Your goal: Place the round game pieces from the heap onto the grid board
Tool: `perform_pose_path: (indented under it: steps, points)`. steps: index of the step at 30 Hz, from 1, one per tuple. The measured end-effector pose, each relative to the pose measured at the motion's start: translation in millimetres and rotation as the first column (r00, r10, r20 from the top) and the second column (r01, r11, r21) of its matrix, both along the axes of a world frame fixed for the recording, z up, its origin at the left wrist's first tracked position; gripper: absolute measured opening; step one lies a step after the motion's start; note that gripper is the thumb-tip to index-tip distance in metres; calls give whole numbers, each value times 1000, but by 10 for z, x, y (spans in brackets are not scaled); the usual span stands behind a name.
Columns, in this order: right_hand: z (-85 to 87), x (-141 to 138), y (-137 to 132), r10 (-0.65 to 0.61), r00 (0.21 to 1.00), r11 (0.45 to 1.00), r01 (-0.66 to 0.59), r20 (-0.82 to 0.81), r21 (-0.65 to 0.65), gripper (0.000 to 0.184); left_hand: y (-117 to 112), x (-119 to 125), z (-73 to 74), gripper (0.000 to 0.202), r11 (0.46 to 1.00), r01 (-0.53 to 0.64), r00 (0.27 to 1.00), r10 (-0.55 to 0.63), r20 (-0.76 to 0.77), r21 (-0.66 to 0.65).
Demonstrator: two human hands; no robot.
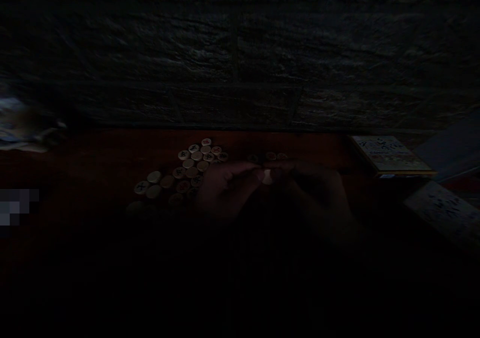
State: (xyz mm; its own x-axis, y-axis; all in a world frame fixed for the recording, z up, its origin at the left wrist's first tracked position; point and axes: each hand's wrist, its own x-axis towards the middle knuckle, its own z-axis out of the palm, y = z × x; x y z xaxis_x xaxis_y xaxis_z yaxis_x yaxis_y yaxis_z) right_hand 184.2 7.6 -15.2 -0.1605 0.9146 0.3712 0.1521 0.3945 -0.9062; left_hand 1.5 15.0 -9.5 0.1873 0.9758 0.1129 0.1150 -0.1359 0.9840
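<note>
In dim light, my left hand and my right hand meet over the table, fingers closed. A small pale xiangqi piece is pinched between the fingertips of both. Left of my hands lies a flat cluster of round wooden xiangqi pieces, some marked with red or dark characters, others blank side up. My left hand partly covers the cluster's right side. Just beyond my fingers lie a few more xiangqi pieces, partly hidden by my right hand.
The reddish wooden table runs up to a dark stone-block wall. At the right rests a flat box with a printed lid. Nearer me is another pale printed panel. A blurred light object stands at the far left. The foreground is too dark to make out.
</note>
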Motion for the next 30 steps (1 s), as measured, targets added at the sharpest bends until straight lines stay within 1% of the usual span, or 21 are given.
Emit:
perform_pose_path:
  steps: [5,8,10,14,17,21,24,26,30]
  points:
    - [5,5,7,7,999,1000,-6,33,-4,19,12,-5,-44,21,999,5,999,-4,48,-34]
    - [4,0,18,3,999,1000,-4,36,27,20,3,8,-34,17,999,7,995,-4,100,-32]
    - [6,-9,19,-4,999,999,3,44,38,20,-3,18,-19,13,999,18,994,-14,106,-39]
    - [27,-31,-3,-16,1000,1000,16,26,-9,19,-12,38,20,11,997,43,994,-37,98,-63]
    - [41,-33,-14,-4,1000,1000,5,7,-22,20,-9,47,29,11,999,26,997,-23,72,-35]
    - [34,-18,-4,15,1000,1000,-15,-5,8,20,11,41,5,8,999,14,1000,-14,-6,37]
    - [3,-7,1,28,1000,999,-28,14,15,21,16,30,-22,7,998,2,1000,-2,6,59]
    - [-27,0,1,34,999,999,-34,15,5,24,12,23,-42,10,998,-10,1000,8,26,64]
    - [-66,12,8,25,1000,1000,-25,-18,1,30,2,8,-81,21,1000,8,999,-9,47,23]
